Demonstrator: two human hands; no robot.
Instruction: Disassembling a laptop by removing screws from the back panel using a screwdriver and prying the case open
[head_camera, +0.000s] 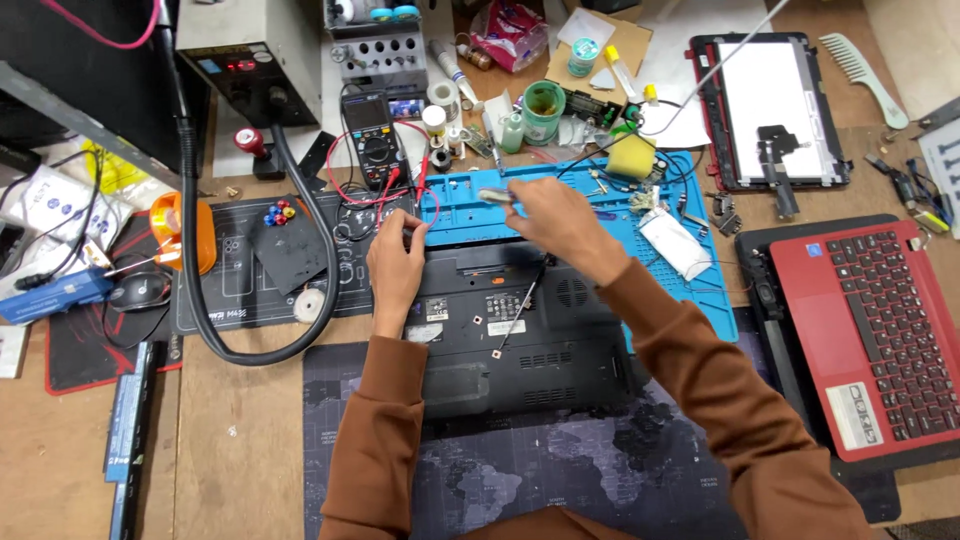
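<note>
Upside-down black laptop looks stiff, heavyish and slick, so left hand presses curled fingers on its far-left corner while right hand pinches a thin metal tool.

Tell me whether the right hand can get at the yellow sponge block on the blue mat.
Probably yes. The right hand hovers over the blue silicone mat, though its fingers already hold a small metal tool; the yellow sponge block sits just beyond, with only thin wires nearby.

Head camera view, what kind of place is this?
Most likely an electronics repair bench: an upturned black laptop under the hands, a multimeter with its leads, a blue repair mat, and a red laptop opened alongside.
</note>
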